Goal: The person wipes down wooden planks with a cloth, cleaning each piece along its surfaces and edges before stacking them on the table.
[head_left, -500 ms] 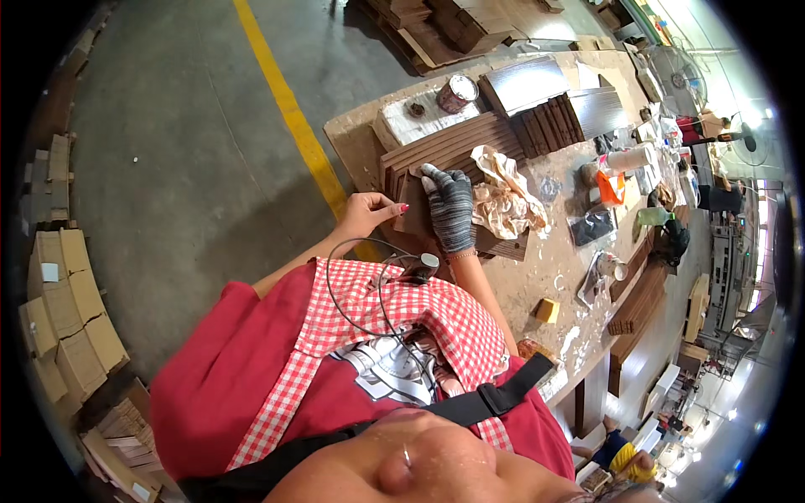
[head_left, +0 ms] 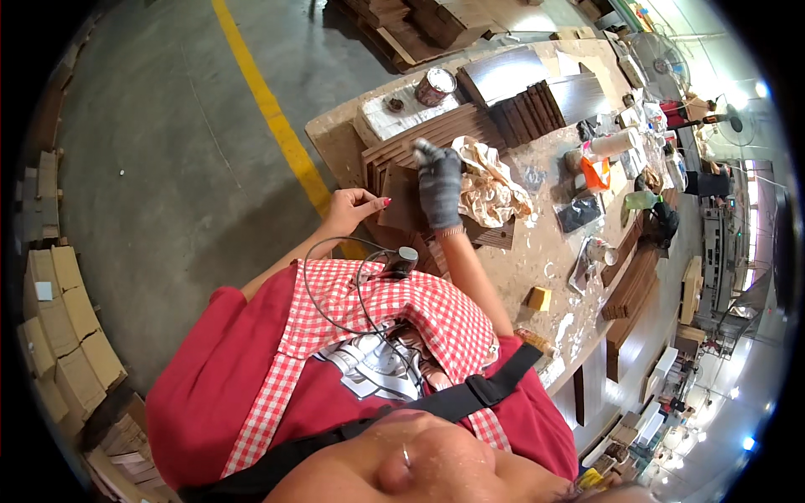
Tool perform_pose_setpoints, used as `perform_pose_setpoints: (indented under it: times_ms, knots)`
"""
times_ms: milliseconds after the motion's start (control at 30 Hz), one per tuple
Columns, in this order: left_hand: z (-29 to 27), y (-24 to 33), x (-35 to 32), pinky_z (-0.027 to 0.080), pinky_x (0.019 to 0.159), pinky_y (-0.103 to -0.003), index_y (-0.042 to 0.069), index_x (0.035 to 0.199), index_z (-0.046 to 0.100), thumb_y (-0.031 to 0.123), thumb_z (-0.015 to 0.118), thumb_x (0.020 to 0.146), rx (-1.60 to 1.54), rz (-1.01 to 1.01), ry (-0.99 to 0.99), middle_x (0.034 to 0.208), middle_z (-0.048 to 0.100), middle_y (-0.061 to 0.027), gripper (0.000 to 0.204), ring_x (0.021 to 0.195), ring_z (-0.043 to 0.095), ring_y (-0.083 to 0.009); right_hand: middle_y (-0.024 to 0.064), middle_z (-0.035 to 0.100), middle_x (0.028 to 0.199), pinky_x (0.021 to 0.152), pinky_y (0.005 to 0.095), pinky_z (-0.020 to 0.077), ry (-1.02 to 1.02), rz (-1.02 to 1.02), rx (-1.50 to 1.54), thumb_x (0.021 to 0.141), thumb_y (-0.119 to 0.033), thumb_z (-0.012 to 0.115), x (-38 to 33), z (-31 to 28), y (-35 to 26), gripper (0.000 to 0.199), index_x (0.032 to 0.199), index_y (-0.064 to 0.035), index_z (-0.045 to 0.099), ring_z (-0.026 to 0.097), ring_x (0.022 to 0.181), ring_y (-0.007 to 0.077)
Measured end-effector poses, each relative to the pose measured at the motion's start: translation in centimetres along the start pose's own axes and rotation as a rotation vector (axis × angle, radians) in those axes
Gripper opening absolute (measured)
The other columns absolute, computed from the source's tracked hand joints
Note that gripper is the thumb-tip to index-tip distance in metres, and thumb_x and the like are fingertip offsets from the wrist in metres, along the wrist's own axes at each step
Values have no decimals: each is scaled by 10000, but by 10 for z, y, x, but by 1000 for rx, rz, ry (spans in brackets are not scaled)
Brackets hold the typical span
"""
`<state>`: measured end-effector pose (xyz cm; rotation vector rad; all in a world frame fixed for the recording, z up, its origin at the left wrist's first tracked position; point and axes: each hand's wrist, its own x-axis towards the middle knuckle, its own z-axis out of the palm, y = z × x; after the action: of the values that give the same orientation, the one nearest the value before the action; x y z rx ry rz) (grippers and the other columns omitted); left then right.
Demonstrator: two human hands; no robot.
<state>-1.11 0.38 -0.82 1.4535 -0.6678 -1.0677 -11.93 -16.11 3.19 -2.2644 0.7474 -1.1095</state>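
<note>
Tin point(head_left: 435, 85) — contents hidden — beyond gloved right hand point(head_left: 439, 186).

Long wooden counter point(head_left: 545, 243), top worn and blotched with pale smears. Landmark: crumpled stained rag point(head_left: 490, 186), lying mid-counter. Just left of the rag, a fanned stack of dark brown panels point(head_left: 419, 147), flat on the top. Beyond the rag, at the far end, a whitish block point(head_left: 394, 117) carrying a round tin point(head_left: 436, 85). Right of that, a row of dark panels standing on edge point(head_left: 528, 109). Right of the rag: an orange object point(head_left: 595, 173) and a dark flat pad point(head_left: 579, 214). Nearer than the rag, a small yellowish block point(head_left: 539, 298) close to the counter's edge.
</note>
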Motion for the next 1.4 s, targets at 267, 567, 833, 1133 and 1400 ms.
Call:
perform_pose_setpoints:
  times_ms: [267, 567, 833, 1133, 1400]
  knots:
    - [1, 5, 1, 400, 551, -204, -6, 793, 690, 247, 751, 813, 8, -21, -3, 684, 638, 10, 261, 603, 518, -41, 148, 627, 950, 800, 442, 445, -216, 65, -405, 850, -276, 608, 83, 33, 18, 197, 986, -163, 695, 575, 919, 333]
    - [0, 1, -4, 418, 566, -206, -10, 811, 686, 231, 727, 836, -65, -28, 19, 691, 639, 4, 246, 613, 539, -49, 107, 647, 956, 801, 441, 444, -307, 70, -432, 830, -297, 632, 87, 57, 26, 199, 956, -159, 700, 607, 903, 308]
    - [1, 17, -2, 427, 575, -211, -13, 813, 685, 233, 723, 840, 102, -90, -4, 695, 645, -12, 251, 624, 549, -54, 55, 654, 973, 875, 386, 457, -165, 41, -340, 760, -189, 750, 77, 14, 11, 264, 1017, -201, 690, 596, 949, 229]
    - [1, 7, 4, 436, 592, -216, -10, 806, 680, 198, 705, 856, -157, -93, -99, 714, 640, -2, 216, 636, 545, -54, 178, 553, 1232, 1005, 501, 336, -206, 399, -692, 771, -355, 707, -27, -106, 79, 441, 1166, -172, 635, 491, 1147, 366]
    - [8, 12, -6, 434, 617, -206, -12, 818, 670, 178, 707, 849, -53, -155, -203, 742, 637, -12, 195, 662, 551, -70, 158, 631, 1003, 878, 418, 452, -29, 6, -330, 774, -214, 688, 12, -84, 8, 250, 974, -64, 683, 577, 950, 324]
